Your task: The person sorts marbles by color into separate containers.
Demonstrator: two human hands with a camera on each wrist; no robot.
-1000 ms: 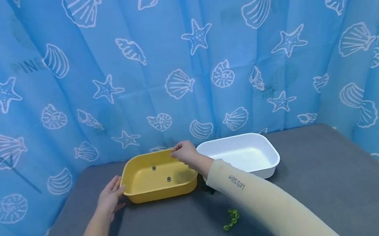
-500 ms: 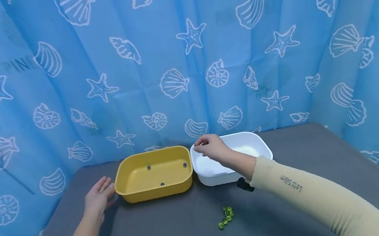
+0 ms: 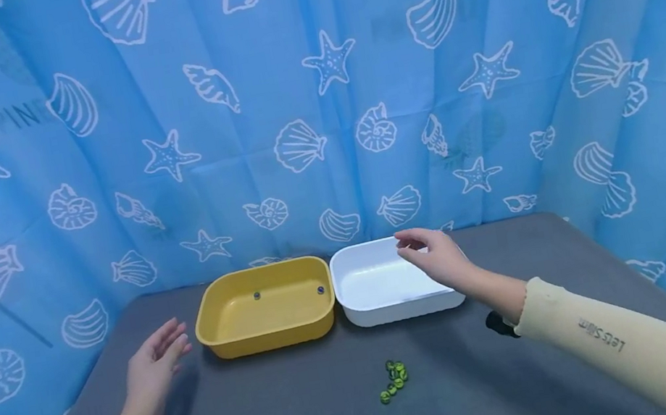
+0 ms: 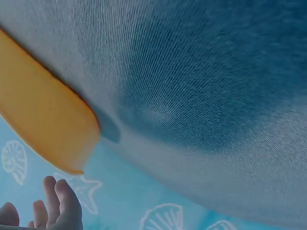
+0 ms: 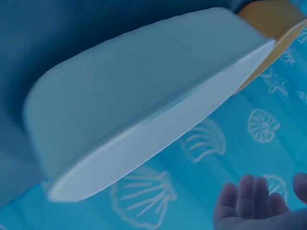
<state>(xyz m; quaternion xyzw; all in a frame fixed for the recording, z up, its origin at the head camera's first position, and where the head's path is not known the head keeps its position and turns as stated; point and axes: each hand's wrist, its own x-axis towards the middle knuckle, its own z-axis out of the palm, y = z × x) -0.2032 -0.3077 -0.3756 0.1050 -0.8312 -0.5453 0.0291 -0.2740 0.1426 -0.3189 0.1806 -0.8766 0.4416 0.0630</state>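
Stretching sideways: yellow tray (image 3: 271, 311), white tray (image 3: 379, 284)

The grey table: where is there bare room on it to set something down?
The table is bare in front of the yellow tub, left of the green balls, and also right of the white tub. The back middle is crowded: both tubs stand side by side there.

The right sleeve (image 3: 633, 342) reads "Let's Slim"; the curtain (image 3: 302, 102) shows "PIN", faintly
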